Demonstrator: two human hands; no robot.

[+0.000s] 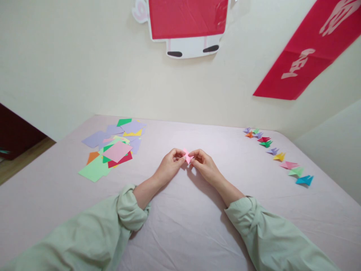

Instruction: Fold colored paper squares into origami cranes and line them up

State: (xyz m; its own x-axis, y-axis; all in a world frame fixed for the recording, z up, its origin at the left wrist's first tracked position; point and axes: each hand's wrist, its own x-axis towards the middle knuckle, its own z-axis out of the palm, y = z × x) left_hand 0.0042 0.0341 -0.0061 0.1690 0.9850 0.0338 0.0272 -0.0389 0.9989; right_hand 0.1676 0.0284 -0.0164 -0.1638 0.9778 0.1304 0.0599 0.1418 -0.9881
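Observation:
Between both hands, just above the middle of the table, is a small folded pink paper [188,156]. My left hand [171,164] pinches its left side between thumb and fingers. On the opposite side, my right hand [205,165] grips the paper's right edge in the same way. Fingertips hide parts of the folds, so its full shape cannot be made out. To the right, a row of several folded paper figures [289,165] in many colours runs along the table. A loose pile of flat coloured paper sheets [117,151] lies to the left.
A pale pink cloth covers the table [180,233], which meets a cream wall [84,56] at the back. On the wall hang a red and white cartoon cutout [188,19] and a red banner [304,56] with white lettering.

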